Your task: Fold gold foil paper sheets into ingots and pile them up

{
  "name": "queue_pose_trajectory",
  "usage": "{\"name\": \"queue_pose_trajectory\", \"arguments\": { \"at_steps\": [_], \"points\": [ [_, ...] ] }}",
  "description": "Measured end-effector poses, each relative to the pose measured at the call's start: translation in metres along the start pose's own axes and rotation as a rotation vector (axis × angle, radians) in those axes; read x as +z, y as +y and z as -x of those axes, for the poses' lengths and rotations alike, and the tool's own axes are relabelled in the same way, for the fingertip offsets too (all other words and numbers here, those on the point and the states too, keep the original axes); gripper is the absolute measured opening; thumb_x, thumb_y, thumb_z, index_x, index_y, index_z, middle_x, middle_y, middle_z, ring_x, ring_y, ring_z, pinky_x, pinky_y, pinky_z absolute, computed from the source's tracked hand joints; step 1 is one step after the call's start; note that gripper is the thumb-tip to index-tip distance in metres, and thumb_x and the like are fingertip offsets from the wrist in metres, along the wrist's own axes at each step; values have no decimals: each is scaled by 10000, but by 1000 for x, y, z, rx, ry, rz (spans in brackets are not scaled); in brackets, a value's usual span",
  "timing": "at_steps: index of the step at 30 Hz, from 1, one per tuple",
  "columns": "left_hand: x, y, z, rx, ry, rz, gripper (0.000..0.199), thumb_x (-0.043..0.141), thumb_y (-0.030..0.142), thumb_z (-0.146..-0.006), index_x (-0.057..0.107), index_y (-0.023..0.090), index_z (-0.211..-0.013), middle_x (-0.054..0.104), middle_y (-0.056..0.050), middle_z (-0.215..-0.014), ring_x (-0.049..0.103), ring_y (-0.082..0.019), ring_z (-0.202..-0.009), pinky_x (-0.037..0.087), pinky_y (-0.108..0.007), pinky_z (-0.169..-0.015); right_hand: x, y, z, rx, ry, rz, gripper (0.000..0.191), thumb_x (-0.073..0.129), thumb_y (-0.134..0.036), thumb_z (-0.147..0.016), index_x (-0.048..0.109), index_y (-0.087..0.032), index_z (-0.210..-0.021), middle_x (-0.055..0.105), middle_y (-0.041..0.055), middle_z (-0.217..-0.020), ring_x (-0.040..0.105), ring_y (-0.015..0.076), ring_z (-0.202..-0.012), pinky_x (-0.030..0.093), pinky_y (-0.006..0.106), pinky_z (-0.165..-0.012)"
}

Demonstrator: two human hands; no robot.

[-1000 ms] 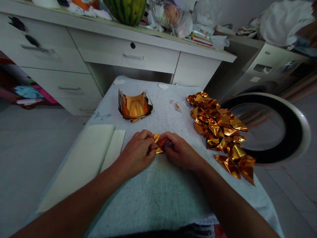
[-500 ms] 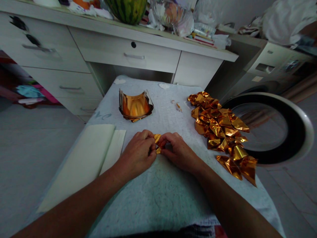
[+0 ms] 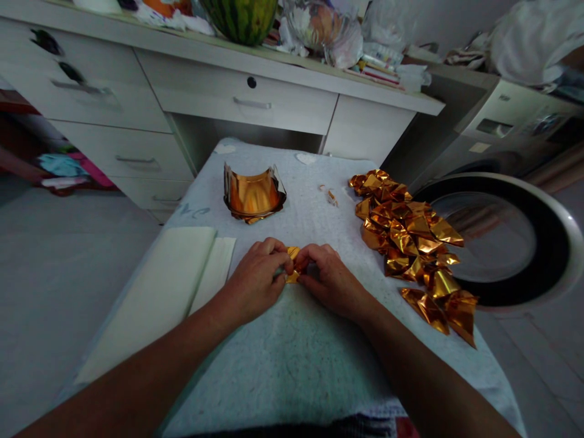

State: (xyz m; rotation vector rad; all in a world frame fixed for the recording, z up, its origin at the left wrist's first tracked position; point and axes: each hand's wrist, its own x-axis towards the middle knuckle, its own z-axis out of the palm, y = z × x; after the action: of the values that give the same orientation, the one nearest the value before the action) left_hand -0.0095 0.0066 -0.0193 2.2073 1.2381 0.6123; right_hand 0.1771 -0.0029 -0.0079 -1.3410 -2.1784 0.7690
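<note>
Between my two hands, low over the cloth-covered table [image 3: 296,359], is a small piece of gold foil paper [image 3: 292,278]. My left hand [image 3: 262,274] pinches its left side with the fingers curled. On the other side, my right hand [image 3: 326,274] grips it between thumb and fingers. Much of the piece is hidden by the fingertips. A curved stack of gold foil sheets [image 3: 253,194] stands just beyond my hands. To the right lies a heap of folded gold foil pieces [image 3: 406,225].
Pale paper sheets [image 3: 150,298] lie at the table's left. Small scraps [image 3: 332,198] rest toward the back. Behind stands a white drawer unit [image 3: 246,100] with a watermelon [image 3: 239,18] on top. A washing machine's open round door [image 3: 554,237] is close to the table's right edge.
My left fingers and thumb have shifted slightly on the gold foil paper, while the right hand keeps nearly the same grip. The whole view has moved a little.
</note>
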Motion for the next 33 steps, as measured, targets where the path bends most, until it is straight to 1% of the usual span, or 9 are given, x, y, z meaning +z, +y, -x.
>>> {"name": "queue_pose_trajectory", "arguments": {
  "at_steps": [3, 8, 16, 20, 23, 28, 33],
  "points": [
    [-1, 0, -1, -6, -13, 10, 174, 527, 73, -747, 617, 214, -795, 545, -46, -1042, 501, -226, -1019, 438, -421, -931, 2, 0, -1, -1, 9, 9, 222, 599, -53, -768, 591, -210, -925, 630, -3, -873, 510, 177, -872, 350, 326, -809],
    [-3, -2, -1, 1, -46, 9, 192, 538, 76, -742, 625, 218, -838, 545, -45, -1062, 498, -226, -1032, 428, -425, -951, 7, -2, -3, 31, 40, 41, 121, 613, -131, -802, 572, -204, -889, 620, 2, -849, 495, 184, -847, 339, 326, -777],
    [-6, -5, 0, 29, -67, 25, 201, 540, 86, -746, 598, 223, -881, 544, -38, -1077, 486, -225, -1054, 419, -412, -956, 10, -3, -3, 64, 44, 73, 182, 664, -152, -775, 559, -208, -913, 610, 4, -873, 491, 196, -881, 333, 348, -811],
    [-7, -4, 1, 37, -86, 23, 202, 529, 90, -759, 583, 224, -900, 537, -42, -1093, 476, -225, -1063, 417, -415, -959, 11, -2, -3, 63, 46, 77, 208, 688, -168, -766, 559, -209, -923, 618, 5, -879, 493, 199, -881, 327, 348, -804],
    [-7, -5, 0, 47, -93, 20, 191, 523, 107, -777, 586, 229, -911, 534, -42, -1098, 474, -226, -1072, 414, -416, -971, 12, -2, -4, 54, 52, 93, 214, 705, -213, -772, 554, -210, -923, 620, 6, -875, 492, 201, -873, 323, 345, -789],
    [-7, -7, 0, 47, -112, 19, 151, 524, 148, -811, 589, 229, -921, 538, -44, -1104, 472, -229, -1070, 414, -424, -971, 16, -3, -3, 63, 70, 132, 201, 689, -239, -785, 549, -214, -927, 617, 11, -878, 488, 208, -873, 315, 351, -787],
    [-9, -7, 0, 43, -132, 15, 146, 517, 145, -820, 584, 225, -922, 527, -47, -1108, 466, -226, -1069, 407, -424, -981, 19, -5, -4, 71, 68, 173, 202, 650, -237, -799, 544, -212, -968, 621, 29, -911, 481, 228, -891, 308, 362, -783]
  ]
}}
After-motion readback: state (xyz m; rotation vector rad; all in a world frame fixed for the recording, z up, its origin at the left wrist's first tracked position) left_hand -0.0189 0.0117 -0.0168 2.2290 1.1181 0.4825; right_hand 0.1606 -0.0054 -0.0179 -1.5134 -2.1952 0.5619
